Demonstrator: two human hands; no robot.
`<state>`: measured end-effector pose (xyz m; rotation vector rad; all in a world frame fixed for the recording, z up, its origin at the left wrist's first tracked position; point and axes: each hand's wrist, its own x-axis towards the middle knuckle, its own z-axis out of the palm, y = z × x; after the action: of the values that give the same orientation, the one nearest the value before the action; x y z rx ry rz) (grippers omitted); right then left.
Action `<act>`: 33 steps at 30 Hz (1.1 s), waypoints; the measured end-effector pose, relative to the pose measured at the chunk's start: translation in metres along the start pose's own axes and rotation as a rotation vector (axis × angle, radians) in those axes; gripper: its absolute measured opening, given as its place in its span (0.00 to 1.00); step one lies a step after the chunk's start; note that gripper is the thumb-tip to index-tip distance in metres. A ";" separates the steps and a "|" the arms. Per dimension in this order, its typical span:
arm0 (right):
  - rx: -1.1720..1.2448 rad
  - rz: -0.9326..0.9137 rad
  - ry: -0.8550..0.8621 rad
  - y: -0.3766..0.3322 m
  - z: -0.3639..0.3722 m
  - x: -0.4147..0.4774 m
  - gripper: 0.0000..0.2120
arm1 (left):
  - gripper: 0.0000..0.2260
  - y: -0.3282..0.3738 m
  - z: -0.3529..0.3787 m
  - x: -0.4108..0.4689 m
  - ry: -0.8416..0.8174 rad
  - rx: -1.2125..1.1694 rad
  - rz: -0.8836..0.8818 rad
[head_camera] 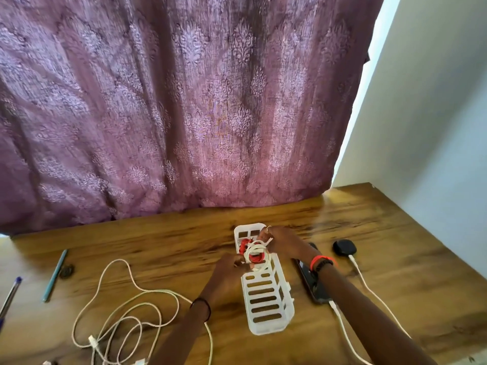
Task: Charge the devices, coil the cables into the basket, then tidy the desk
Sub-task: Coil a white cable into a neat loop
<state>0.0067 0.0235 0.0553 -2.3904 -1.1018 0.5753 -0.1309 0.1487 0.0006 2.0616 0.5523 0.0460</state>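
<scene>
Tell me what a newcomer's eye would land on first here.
The patterned purple curtain fills the upper picture behind the wooden desk. At centre, the left hand and right hand grip a coiled white cable at the far end of the white basket. A tangle of loose white cables sprawls at the near left.

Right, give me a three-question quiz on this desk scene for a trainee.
1. True or false: the white slotted plastic basket lies left of the dark flat phone.
2. Which lies inside the basket: A) a teal pen, B) the red cable, C) a black puck?
3. Which thing do the left hand and right hand grip?
Key: 1 true; 2 B; 3 the coiled white cable.
</scene>
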 end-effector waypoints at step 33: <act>-0.124 -0.061 -0.298 0.002 0.030 0.055 0.12 | 0.08 -0.014 -0.003 0.010 0.069 -0.071 -0.124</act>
<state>0.0247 0.0720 0.0200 -2.4191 -1.3658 0.8874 -0.1277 0.1615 -0.0114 1.9590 0.7104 0.0628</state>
